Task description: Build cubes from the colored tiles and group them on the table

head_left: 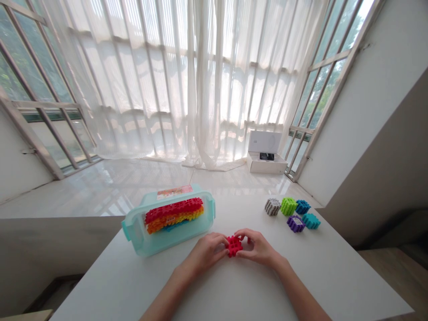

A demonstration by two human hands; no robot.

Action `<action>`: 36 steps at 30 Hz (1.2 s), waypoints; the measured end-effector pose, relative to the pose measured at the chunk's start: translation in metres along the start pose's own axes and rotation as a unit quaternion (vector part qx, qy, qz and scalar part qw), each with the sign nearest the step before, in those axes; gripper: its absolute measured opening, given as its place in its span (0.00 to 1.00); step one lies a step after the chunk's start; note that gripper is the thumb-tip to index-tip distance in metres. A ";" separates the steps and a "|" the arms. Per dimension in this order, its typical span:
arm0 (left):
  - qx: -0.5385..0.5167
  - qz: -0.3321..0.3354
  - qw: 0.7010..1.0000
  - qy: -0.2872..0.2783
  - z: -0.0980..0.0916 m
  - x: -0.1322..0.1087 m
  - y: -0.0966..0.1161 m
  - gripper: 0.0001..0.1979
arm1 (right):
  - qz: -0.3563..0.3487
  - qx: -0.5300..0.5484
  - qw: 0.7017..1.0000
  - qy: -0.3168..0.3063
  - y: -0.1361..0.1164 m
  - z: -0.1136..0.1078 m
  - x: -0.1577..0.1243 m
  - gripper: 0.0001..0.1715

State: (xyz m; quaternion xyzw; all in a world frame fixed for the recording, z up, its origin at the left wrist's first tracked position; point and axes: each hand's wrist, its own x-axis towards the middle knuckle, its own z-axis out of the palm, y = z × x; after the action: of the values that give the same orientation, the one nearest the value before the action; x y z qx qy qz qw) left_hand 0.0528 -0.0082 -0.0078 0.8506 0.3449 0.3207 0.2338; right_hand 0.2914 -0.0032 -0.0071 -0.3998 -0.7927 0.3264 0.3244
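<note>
Between my two hands, low over the white table (230,294), is a red waffle block (234,246) with notched edges and a grid of openings. My left hand (209,250) grips its left side with thumb and fingers. On the other side, my right hand (256,247) pinches its right edge, and a bit of red shows behind the curled fingers. Whether the block rests on the table or is slightly raised, I cannot tell.
Left of my hands stands a teal plastic bin (142,244) holding red, yellow, orange and blue waffle blocks (174,211). At right sit grey (272,207), green (288,206), blue (302,206), purple (295,224) and teal (311,221) block stacks. A white box (267,166) stands by the curtain.
</note>
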 end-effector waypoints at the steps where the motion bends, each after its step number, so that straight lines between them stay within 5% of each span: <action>1: 0.004 -0.002 1.000 -0.001 0.000 0.000 0.000 0.03 | 0.000 0.001 1.000 0.000 0.001 0.001 0.000 0.24; 28: 0.044 0.009 0.999 0.014 0.006 -0.001 0.004 0.04 | 0.018 -0.010 1.000 -0.016 -0.005 -0.002 -0.001 0.23; 36: 0.074 0.004 0.997 -0.005 0.006 0.000 0.004 0.09 | 0.012 -0.017 1.000 -0.015 -0.003 -0.001 -0.003 0.31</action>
State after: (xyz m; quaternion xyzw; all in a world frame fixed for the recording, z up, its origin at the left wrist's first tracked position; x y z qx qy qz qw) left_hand 0.0591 -0.0118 -0.0097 0.8683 0.3633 0.2911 0.1712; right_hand 0.2918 -0.0066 -0.0050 -0.4096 -0.7983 0.3225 0.3015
